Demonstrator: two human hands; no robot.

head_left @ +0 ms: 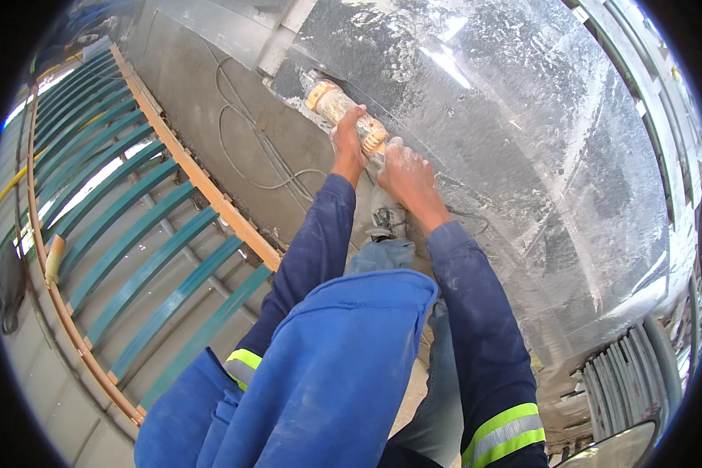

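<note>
My left hand (pixel 349 145) is wrapped round the middle of an angle grinder (pixel 334 103), an orange and pale tool caked in white dust. Behind it, my right hand (pixel 408 178) closes on the tool's rear end. The grinder's metal head points away to the upper left, at the left edge of a large grey panel (pixel 515 148). Whether the head touches the panel I cannot tell. White dust and smears cover the panel, with shiny patches near its far side. Dust also whitens the knuckles of my right hand.
At left lies a rack of teal slats (pixel 144 199) with an orange-brown side rail (pixel 203 175). A grey cable (pixel 249 125) loops over the floor between rack and panel. Stacked grey strips (pixel 628 382) stand at the lower right. My shoe (pixel 386 222) is below the tool.
</note>
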